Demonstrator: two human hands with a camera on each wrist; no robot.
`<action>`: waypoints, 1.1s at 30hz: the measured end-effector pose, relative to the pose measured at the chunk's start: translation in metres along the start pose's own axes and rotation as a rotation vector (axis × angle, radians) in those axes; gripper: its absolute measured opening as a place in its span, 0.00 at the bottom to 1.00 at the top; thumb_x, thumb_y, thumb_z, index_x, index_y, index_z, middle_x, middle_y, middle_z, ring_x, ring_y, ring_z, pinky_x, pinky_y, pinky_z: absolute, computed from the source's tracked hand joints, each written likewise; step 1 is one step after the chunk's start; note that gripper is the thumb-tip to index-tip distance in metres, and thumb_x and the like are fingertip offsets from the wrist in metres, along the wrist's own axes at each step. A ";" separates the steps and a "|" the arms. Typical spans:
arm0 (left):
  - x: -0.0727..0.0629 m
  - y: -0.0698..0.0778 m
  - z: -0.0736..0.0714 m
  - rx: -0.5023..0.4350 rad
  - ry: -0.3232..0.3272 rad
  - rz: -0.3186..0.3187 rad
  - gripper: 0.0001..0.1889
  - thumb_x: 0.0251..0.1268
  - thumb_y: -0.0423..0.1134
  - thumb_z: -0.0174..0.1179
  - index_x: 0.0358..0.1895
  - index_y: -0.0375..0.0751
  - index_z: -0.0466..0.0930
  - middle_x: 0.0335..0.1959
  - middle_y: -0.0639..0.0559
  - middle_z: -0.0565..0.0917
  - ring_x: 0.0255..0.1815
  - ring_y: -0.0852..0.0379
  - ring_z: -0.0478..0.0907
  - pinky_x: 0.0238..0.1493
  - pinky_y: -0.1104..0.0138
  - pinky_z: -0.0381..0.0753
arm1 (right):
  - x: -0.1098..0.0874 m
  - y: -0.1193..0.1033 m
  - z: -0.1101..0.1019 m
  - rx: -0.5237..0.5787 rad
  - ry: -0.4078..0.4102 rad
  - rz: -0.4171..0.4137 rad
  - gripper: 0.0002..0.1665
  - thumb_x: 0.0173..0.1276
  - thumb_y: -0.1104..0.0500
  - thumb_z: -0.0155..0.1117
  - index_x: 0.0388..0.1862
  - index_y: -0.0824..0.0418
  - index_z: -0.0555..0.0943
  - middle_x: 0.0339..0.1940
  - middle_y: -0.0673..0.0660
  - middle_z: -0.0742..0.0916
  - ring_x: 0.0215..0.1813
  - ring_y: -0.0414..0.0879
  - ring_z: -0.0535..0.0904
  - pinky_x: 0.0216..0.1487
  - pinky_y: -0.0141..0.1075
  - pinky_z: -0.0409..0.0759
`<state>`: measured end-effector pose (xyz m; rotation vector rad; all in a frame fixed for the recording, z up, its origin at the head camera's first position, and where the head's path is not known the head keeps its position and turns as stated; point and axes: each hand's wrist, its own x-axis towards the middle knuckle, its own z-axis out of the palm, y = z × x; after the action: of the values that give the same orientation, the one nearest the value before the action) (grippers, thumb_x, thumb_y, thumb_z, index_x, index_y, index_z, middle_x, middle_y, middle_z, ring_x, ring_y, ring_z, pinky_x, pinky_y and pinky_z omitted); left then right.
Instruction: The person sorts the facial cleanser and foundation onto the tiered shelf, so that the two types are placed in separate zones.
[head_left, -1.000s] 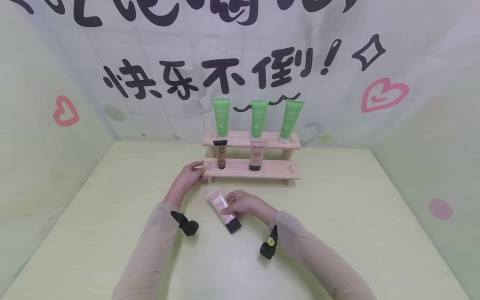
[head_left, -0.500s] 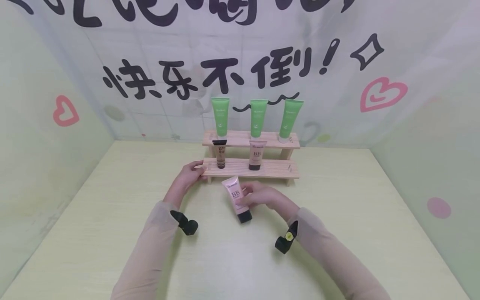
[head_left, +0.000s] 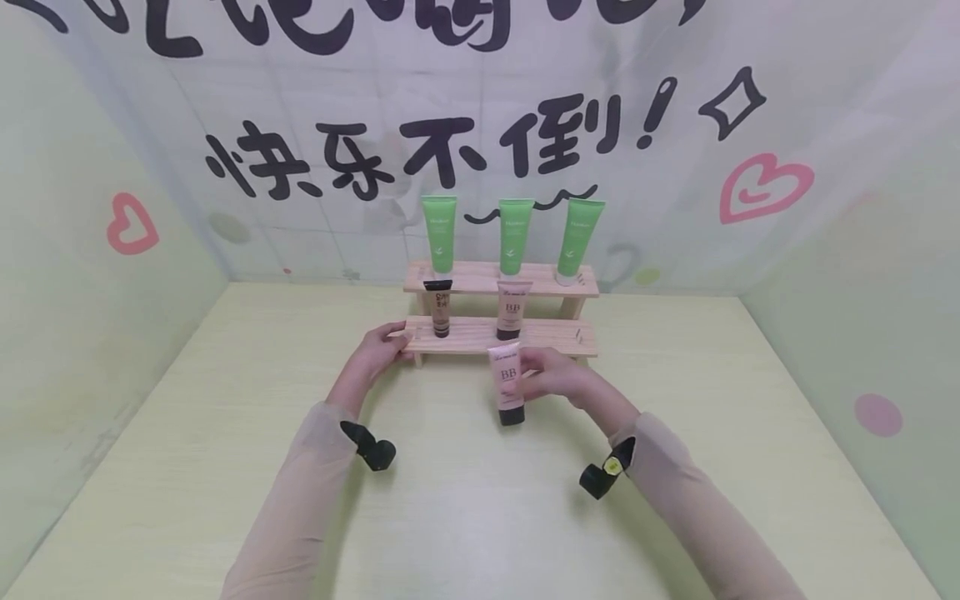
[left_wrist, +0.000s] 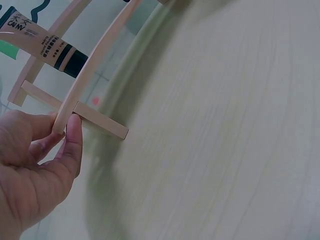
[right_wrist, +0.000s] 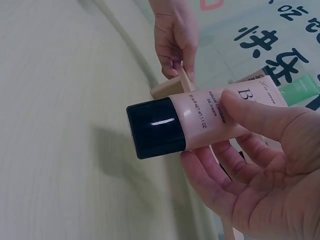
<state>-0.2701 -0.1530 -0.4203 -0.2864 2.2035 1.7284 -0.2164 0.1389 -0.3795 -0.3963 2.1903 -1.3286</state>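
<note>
A pink BB cream tube [head_left: 507, 379] with a black cap is held nearly upright, cap down, in my right hand [head_left: 553, 375], just in front of the two-tier wooden rack [head_left: 472, 337]. In the right wrist view, thumb and fingers pinch the tube [right_wrist: 205, 115] from both sides. My left hand [head_left: 378, 348] grips the left end of the rack's lower board; thumb and fingertips pinch that end in the left wrist view. On the lower board stand a small brown tube [head_left: 441, 310] with a dark cap and another pink BB cream tube [head_left: 512, 310].
Three green tubes, left [head_left: 441, 236], middle [head_left: 515, 236] and right [head_left: 579, 237], stand on the upper board [head_left: 480, 287]. Behind the rack rises a printed white backdrop [head_left: 322, 242]. The pale table [head_left: 465, 517] stretches out in front.
My right hand has carried the pink tube rightward and closer to the rack, turning it from a slant to almost upright. The left hand stays on the rack's end.
</note>
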 end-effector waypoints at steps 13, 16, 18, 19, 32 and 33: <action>-0.001 0.001 0.003 -0.023 -0.004 -0.001 0.25 0.72 0.36 0.42 0.70 0.39 0.52 0.62 0.34 0.67 0.26 0.71 0.74 0.44 0.76 0.78 | -0.020 0.010 -0.045 0.053 0.140 -0.032 0.30 0.58 0.63 0.63 0.60 0.69 0.67 0.51 0.66 0.78 0.47 0.47 0.77 0.51 0.41 0.79; -0.001 0.001 0.002 -0.032 0.001 -0.006 0.25 0.72 0.36 0.43 0.70 0.39 0.53 0.62 0.35 0.66 0.26 0.71 0.74 0.40 0.79 0.78 | -0.022 0.011 -0.055 0.037 0.201 -0.019 0.30 0.60 0.61 0.62 0.61 0.68 0.67 0.51 0.65 0.77 0.48 0.47 0.75 0.49 0.38 0.78; -0.001 0.001 0.002 -0.033 -0.002 -0.004 0.26 0.72 0.36 0.42 0.70 0.39 0.52 0.63 0.34 0.66 0.25 0.71 0.74 0.38 0.80 0.77 | -0.023 0.011 -0.061 0.024 0.243 -0.016 0.31 0.60 0.60 0.62 0.61 0.69 0.67 0.52 0.66 0.77 0.51 0.50 0.74 0.50 0.38 0.77; -0.001 0.000 0.001 -0.036 -0.001 -0.004 0.26 0.72 0.36 0.43 0.70 0.39 0.52 0.62 0.34 0.65 0.25 0.71 0.74 0.37 0.80 0.77 | -0.023 0.011 -0.064 0.017 0.264 -0.013 0.31 0.60 0.60 0.62 0.61 0.69 0.67 0.53 0.67 0.76 0.52 0.51 0.73 0.51 0.38 0.76; 0.003 -0.003 -0.001 -0.041 -0.003 0.005 0.26 0.72 0.37 0.43 0.70 0.39 0.52 0.61 0.35 0.67 0.27 0.70 0.74 0.38 0.80 0.78 | -0.014 -0.001 -0.090 0.004 0.376 -0.031 0.29 0.61 0.62 0.62 0.58 0.72 0.68 0.57 0.70 0.74 0.60 0.58 0.69 0.62 0.49 0.71; 0.003 -0.003 0.000 -0.043 -0.005 0.003 0.26 0.72 0.37 0.43 0.70 0.39 0.52 0.61 0.35 0.67 0.28 0.70 0.74 0.38 0.80 0.78 | -0.013 -0.001 -0.091 0.001 0.382 -0.032 0.28 0.61 0.62 0.62 0.58 0.72 0.68 0.56 0.70 0.74 0.59 0.58 0.69 0.61 0.49 0.71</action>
<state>-0.2722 -0.1536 -0.4241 -0.2891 2.1666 1.7779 -0.2592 0.2103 -0.3414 -0.1869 2.4983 -1.5245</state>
